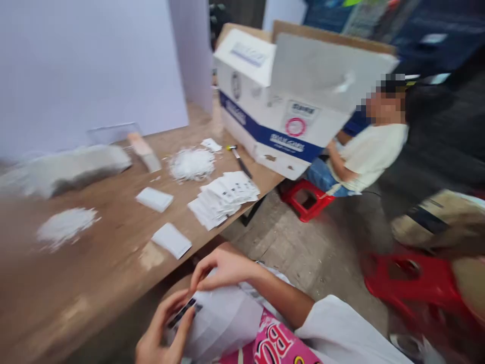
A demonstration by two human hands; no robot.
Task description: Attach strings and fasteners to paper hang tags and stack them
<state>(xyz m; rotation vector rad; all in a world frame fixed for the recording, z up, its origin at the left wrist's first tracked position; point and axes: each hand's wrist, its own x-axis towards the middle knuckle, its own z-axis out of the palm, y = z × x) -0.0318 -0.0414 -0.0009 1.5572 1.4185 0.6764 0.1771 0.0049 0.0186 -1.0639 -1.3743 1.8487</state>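
Low in the head view, my left hand [166,328] curls its fingers and thumb around a small dark-printed item [185,311] over my lap. My right hand [222,268] bends in from the right, its fingertips meeting at the same item; whether they grip it too is hidden. Beneath both hands lies white cloth [223,318] with a pink printed part [282,344]. On the wooden table, a fanned stack of white cards [223,197] is nearest, with two small white stacks [154,199] [172,240] to its left.
White piles [192,164] [68,226] and a dark-handled tool [240,162] lie on the table [121,222]. A large open carton [261,101] stands at its far end. Beyond, a person in a pale shirt [375,151] sits on a red stool [306,199]. Another red stool [417,278] is at right.
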